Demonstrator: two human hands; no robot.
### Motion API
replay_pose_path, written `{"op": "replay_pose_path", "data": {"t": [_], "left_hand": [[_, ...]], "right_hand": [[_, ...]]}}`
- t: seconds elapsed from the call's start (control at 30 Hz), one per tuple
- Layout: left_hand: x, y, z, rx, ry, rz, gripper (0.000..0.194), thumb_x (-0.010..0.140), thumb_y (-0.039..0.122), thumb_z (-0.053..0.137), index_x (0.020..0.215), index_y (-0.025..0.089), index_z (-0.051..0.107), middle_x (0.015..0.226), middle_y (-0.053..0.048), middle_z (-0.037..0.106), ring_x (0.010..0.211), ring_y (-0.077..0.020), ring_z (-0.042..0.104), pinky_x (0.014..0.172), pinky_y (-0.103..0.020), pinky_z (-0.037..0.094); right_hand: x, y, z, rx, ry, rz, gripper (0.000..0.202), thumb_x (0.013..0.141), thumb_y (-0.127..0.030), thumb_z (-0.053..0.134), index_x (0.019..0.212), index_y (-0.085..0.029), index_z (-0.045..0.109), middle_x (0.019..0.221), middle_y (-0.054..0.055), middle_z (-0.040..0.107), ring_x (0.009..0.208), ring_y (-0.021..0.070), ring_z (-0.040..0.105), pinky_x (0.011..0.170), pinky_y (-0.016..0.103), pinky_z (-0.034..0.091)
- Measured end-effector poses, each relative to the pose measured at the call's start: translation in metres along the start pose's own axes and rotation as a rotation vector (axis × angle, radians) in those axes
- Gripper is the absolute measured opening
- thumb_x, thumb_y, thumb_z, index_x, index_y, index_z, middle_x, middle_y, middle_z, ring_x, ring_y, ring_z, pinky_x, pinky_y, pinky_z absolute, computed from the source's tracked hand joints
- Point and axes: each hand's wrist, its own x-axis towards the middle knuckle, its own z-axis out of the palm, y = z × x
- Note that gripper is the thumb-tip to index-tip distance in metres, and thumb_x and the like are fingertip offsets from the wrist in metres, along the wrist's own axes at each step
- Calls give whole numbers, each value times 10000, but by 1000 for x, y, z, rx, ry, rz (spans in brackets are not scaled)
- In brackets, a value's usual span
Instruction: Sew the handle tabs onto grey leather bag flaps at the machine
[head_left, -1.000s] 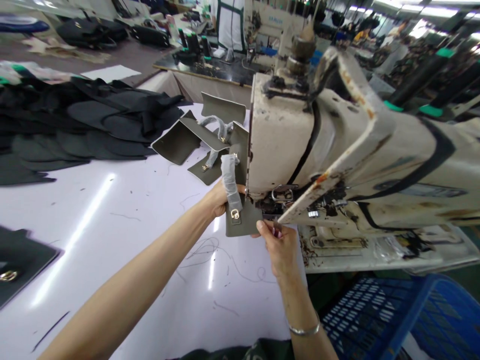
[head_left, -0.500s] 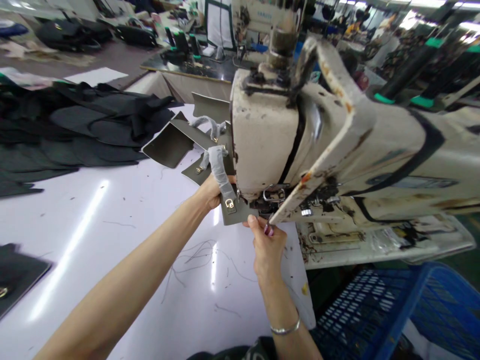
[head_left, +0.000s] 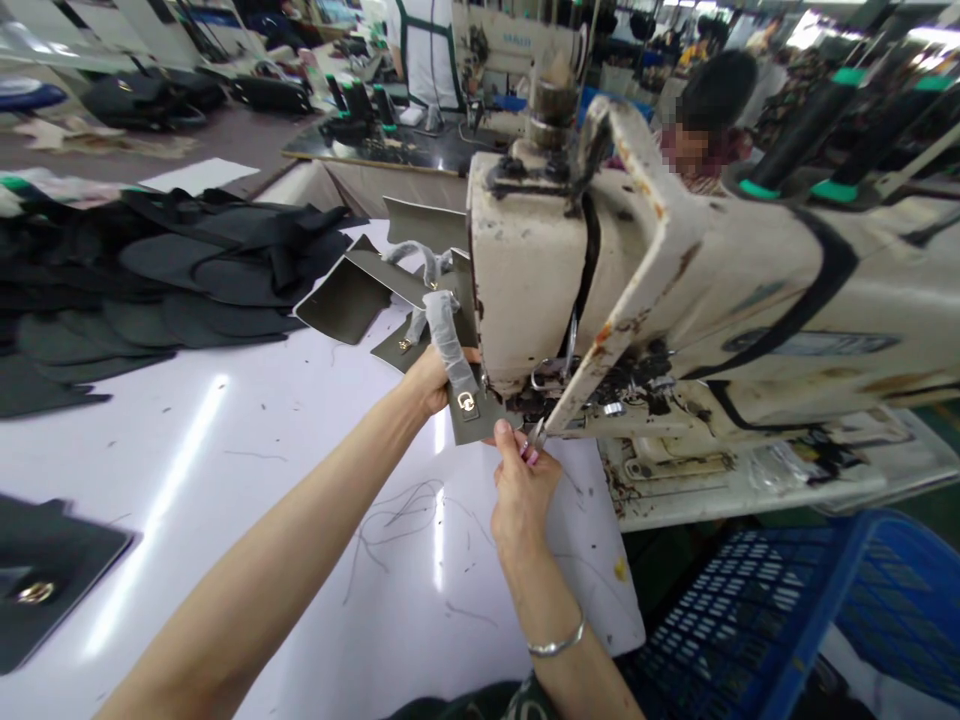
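1. Olive-grey panel [head_left: 484, 420]: on the white table [head_left: 337, 620], its right side running in under the sewing machine [head_left: 525, 290] head. Gold buckle [head_left: 466, 402] and film-wrapped strap [head_left: 447, 335] face up, left of the head.
2. Change over the last second: judged against the head, not the frame (camera moved too), buckle and near edge sit a bit farther from the wearer. Reads as the panel being fed past the head, with only a short stretch left on the near side.
3. Needle area is tucked behind the head and hand, so can't confirm the stitch line.
4. Right hand [head_left: 517, 490]: thumb on top of the panel's near-right corner, a finger close below the edge; looks like a pinch. Same hand grips a pink-handled tool [head_left: 530, 455], metal tip now plainer to see beside the guard bar [head_left: 600, 345]. Forearm comes up from the lower right.
5. Left hand [head_left: 430, 380]: reached far forward, arm nearly straight, at the panel's left side by the strap. Fingers mostly behind the strap; can't tell whether they hold or just press.
6. Beyond it: more olive-grey pieces [head_left: 349, 300], loosely piled.
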Motion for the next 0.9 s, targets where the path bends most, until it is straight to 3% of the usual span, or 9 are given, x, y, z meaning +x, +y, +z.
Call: {"op": "replay_pose_path", "data": {"t": [0.13,0.3,0.5,0.63,0.9], "left_hand": [[-1,4,3,-21,28,-50,78,616,33,674,654,101,681,630,-65,718,608,-220,730,595,-304,648],[-7,12,8,-43,100,-115,85,664,26,644,646,102,678,620,-58,713,559,-211,715,591,-318,650],[-4,4,-8,-50,90,-38,115,665,28,671,755,91,707,698,-63,740,589,-191,718,632,-297,645],[-7,-8,-24,-35,98,12,183,655,98,740,837,91,718,754,-78,755,625,-207,723,654,-331,652],[-42,-31,-27,-124,360,126,183,651,101,743,811,153,671,748,-4,733,705,-188,732,714,-303,646]], "right_hand": [[0,-1,5,37,5,24,505,862,-602,644,637,-150,638,508,-46,396,481,91,315,455,243,260],[1,-4,14,30,65,-9,471,875,-573,632,669,-150,649,549,-4,510,527,119,437,494,247,349],[1,-9,22,35,100,-19,458,883,-558,614,699,-142,662,606,29,578,585,144,509,535,256,387],[1,-9,20,59,108,-20,451,870,-554,637,657,-158,608,594,3,529,551,115,434,503,243,346],[3,-8,8,75,81,-5,476,850,-530,680,578,-197,477,539,-46,357,524,92,310,461,237,273]]}}
